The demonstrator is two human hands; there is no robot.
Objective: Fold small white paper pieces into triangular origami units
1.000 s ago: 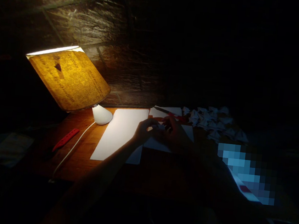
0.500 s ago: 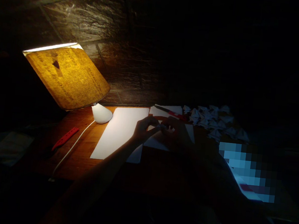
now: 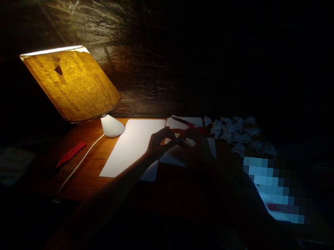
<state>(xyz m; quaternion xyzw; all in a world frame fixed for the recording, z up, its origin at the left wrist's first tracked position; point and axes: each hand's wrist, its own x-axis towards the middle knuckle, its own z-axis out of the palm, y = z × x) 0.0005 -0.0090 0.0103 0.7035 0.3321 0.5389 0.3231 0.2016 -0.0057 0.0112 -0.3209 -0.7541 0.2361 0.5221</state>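
My left hand [image 3: 158,143] is closed, with thumb and fingers pinching a small folded piece of paper [image 3: 179,141]. From the other side my right hand [image 3: 197,146], dark in shadow, pinches the same piece. Both hands hover over white sheets of paper [image 3: 132,141] on the wooden table. Just beyond the right hand lies a red-handled tool with a dark blade [image 3: 182,121], partly hidden. Several small folded paper shapes [image 3: 235,130] are heaped to the right of the hands.
A lit lamp with a printed shade [image 3: 72,83] stands at the left on a white base [image 3: 111,127]. Its white cord [image 3: 81,163] runs forward past a red tool [image 3: 72,154]. A glowing, blurred-out screen [image 3: 273,192] is at the right. Behind rises a stone wall [image 3: 106,19].
My fingers have shifted slightly around the folded paper, which now looks flatter and more stretched between the hands. The whole view has slid a little.
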